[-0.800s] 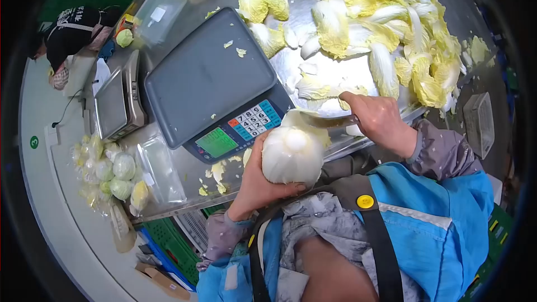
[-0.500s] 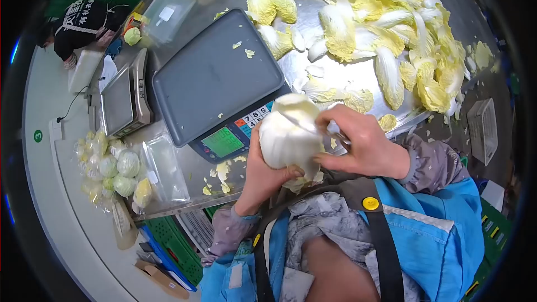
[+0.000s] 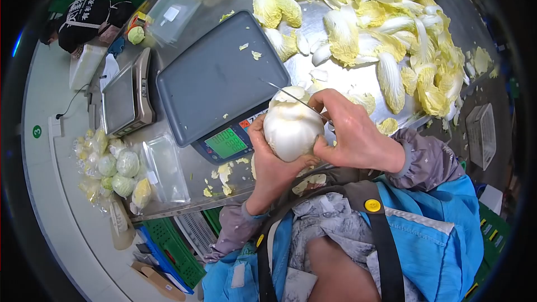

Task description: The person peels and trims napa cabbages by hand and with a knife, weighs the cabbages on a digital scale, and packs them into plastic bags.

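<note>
A white napa cabbage (image 3: 292, 133) is held stem end up in front of my chest, beside the scale. My left hand (image 3: 274, 170) is wrapped round its lower left side. In my right hand (image 3: 355, 134) is a knife (image 3: 286, 94), its thin blade lying across the top of the cabbage and pointing to the upper left. My right thumb rests against the cabbage's right side. Behind the cabbage stands a grey scale (image 3: 224, 75) with a lit green display and a few leaf scraps on its tray.
Loose cabbage leaves (image 3: 391, 39) are heaped at the upper right. A second scale (image 3: 126, 98) stands left, near bagged vegetables (image 3: 114, 170) and clear plastic bags (image 3: 166, 168). A person (image 3: 89, 22) is at the upper left. A white crate (image 3: 481, 134) is at the right.
My right hand has moved in from the right side to the cabbage, and the knife blade now crosses its top. The cabbage has been turned and tilted in my left hand.
</note>
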The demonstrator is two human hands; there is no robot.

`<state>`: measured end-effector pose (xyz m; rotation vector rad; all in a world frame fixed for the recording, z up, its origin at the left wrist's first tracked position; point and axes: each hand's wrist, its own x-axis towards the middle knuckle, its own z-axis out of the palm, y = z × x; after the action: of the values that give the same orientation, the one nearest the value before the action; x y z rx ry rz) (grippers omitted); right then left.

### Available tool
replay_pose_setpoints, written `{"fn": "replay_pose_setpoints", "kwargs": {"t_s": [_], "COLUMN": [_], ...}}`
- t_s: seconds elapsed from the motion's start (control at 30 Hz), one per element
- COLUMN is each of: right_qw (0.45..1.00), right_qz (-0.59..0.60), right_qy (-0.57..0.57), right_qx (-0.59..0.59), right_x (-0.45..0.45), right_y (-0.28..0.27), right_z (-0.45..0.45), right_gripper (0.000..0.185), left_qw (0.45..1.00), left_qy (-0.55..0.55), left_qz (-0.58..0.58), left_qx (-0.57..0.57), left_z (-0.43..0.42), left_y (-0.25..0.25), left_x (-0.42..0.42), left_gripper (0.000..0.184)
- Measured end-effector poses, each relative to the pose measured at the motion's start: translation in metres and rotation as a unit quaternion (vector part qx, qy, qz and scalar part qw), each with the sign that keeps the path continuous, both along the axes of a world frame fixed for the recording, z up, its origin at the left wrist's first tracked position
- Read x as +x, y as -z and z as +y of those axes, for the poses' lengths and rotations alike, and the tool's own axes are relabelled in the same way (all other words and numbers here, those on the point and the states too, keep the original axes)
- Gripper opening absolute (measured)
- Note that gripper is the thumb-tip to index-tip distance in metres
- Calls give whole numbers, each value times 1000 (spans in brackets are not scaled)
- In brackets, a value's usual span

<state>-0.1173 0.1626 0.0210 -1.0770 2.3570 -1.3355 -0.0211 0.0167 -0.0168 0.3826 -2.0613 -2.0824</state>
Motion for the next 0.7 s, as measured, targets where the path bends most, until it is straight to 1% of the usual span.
{"fn": "replay_pose_setpoints", "kwargs": {"t_s": [0.07,0.13,0.23,0.3,0.33,0.37,0.4,0.43,0.47,0.5,0.53,0.57,0.6,0.63,0.7], "right_qw": [1000,999,998,998,997,997,991,968,972,972,966,955,959,932,919], "right_qz": [1,12,28,24,22,21,-102,-223,-190,-191,-189,-187,-178,-225,-219], "right_qy": [1,7,27,40,52,54,82,109,115,113,111,109,134,210,240], "right_qx": [-2,-30,-40,-47,-54,-54,-39,-24,-70,-70,-137,-202,-178,-191,-224], "right_x": [0,-2,-5,-5,-6,-10,-16,-21,-22,-26,-32,-38,-52,-60,-89], "right_y": [5,11,10,15,17,17,15,16,25,25,22,17,9,-1,8], "right_z": [-1,-2,-7,-12,-13,-11,-7,-3,0,6,13,24,42,54,87], "right_gripper": [44,43,42,40,39,39,38,37,35,35,36,36,38,41,36], "left_qw": [1000,1000,1000,999,999,998,996,996,990,982,982,965,940,941,874], "left_qy": [-3,-5,-11,-25,-24,-17,-11,-11,-4,2,1,-31,-63,-64,-85], "left_qz": [2,4,-11,-37,-37,-48,-60,-61,-80,-98,-99,-96,-92,-91,-44], "left_qx": [-1,-2,-25,31,30,48,66,65,114,161,160,242,322,321,476], "left_z": [1,1,-2,-3,-5,-6,-8,-8,-8,-8,-9,-13,-15,-17,-24], "left_y": [0,-1,-3,-2,-2,-3,-4,-6,-9,-10,-4,8,16,18,19], "left_x": [0,-2,-6,-10,-10,-10,-9,-10,-10,-11,-11,-10,-10,-11,-16], "left_gripper": [98,97,93,88,88,83,78,78,72,66,66,63,62,62,63]}}
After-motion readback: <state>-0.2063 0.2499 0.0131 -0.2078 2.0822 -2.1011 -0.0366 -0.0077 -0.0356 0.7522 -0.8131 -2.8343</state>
